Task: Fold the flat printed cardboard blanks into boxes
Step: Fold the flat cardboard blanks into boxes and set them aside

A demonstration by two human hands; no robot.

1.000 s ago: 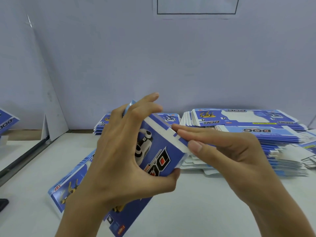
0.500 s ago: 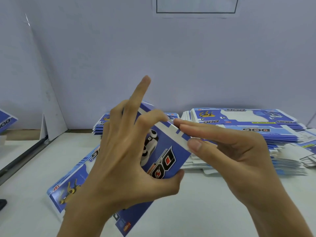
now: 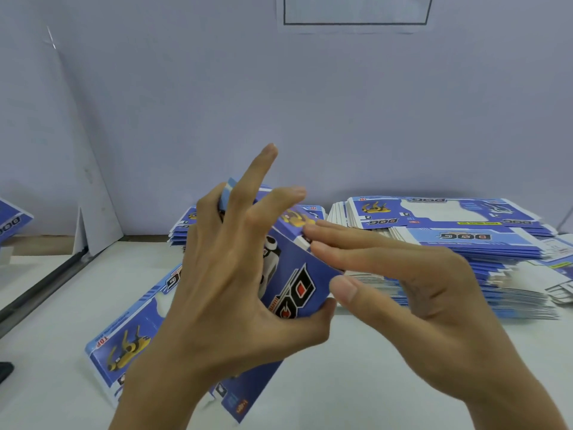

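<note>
From the head camera, the half-formed box [image 3: 288, 274] is held up over the white table [image 3: 356, 383], just in front of the big stack of flat blanks [image 3: 449, 243] that lies against the wall. The left hand [image 3: 223, 290] grips the box from the side away from the stack, its thumb hooked under the lower corner and most fingers wrapped behind, while the index finger sticks up free; this looks like a bracing hold that keeps the panels square. The right hand [image 3: 412, 290], on the stack side of the box, has straight fingers laid flat against the end flap, apparently pushing it inward to close that end. More of the same blank trails down from the box toward the table. A smaller stack [image 3: 183, 231] sits behind the box.
</note>
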